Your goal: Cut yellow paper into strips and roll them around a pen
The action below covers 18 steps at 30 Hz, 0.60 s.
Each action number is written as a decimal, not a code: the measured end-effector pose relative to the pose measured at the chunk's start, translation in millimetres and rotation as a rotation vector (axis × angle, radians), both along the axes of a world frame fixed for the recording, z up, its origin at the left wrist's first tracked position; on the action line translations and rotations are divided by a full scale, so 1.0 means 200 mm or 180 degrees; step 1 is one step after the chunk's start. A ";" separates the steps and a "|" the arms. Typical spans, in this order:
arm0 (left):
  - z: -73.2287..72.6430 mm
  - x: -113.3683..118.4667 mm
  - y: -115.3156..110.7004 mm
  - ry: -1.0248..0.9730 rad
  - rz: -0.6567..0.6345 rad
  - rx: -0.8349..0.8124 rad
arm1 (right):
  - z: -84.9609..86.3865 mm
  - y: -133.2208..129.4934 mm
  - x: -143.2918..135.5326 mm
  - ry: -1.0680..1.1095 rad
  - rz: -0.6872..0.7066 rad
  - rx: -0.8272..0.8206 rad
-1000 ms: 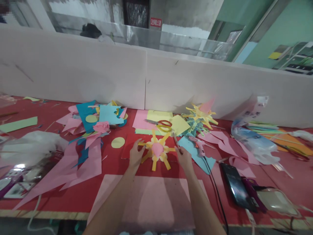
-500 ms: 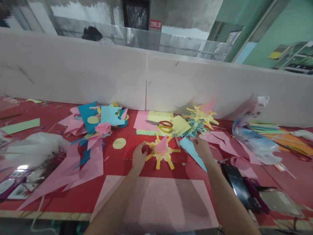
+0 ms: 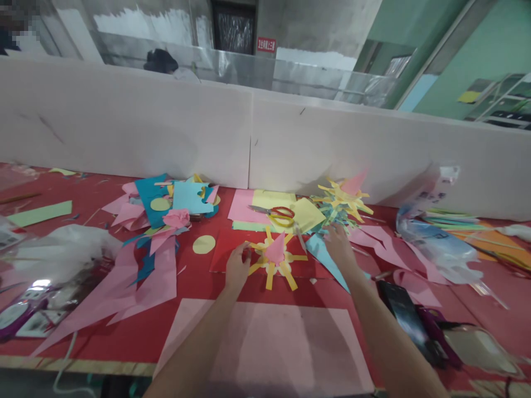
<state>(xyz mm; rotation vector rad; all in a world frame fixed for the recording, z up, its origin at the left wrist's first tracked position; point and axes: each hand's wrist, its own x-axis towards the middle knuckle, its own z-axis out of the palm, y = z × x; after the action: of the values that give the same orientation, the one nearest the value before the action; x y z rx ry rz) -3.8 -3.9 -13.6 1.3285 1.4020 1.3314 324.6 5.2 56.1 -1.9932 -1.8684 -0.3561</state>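
A paper flower point(image 3: 275, 251) with yellow strips for petals and a pink cone in its middle lies on a red sheet point(image 3: 224, 251). My left hand point(image 3: 238, 264) is at its left side, fingers curled in at the ends of the yellow strips. Over on the right, my right hand point(image 3: 339, 247) reaches forward above a light blue paper triangle point(image 3: 321, 251), its fingers apart. Just beyond those fingertips stands a bunch of green and yellow cut paper point(image 3: 344, 200) topped with a pink cone. Red- and yellow-handled scissors point(image 3: 282, 213) rest behind the flower.
A large pink board point(image 3: 265, 348) lies in front of me. Pink and blue paper scraps point(image 3: 160, 265) and a plastic bag point(image 3: 83, 243) are at left. A phone point(image 3: 404, 315) and another plastic bag point(image 3: 443, 243) lie at right. White panels point(image 3: 166, 121) border the table's back.
My right hand has moved slightly forward and right, towards the bunch of cut paper. My left hand stays beside the flower. The view has shifted slightly.
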 end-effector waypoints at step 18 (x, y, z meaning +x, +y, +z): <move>0.00 0.00 0.00 0.1135 -0.0136 0.0065 | -0.03 0.16 -0.39 0.0216 -0.0643 -0.2058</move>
<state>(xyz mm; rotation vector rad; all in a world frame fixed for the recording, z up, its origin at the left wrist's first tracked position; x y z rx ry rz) -3.9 -3.9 -13.8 1.6602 1.5860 1.1197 247.4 37.2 51.0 -2.5711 -1.8981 0.3088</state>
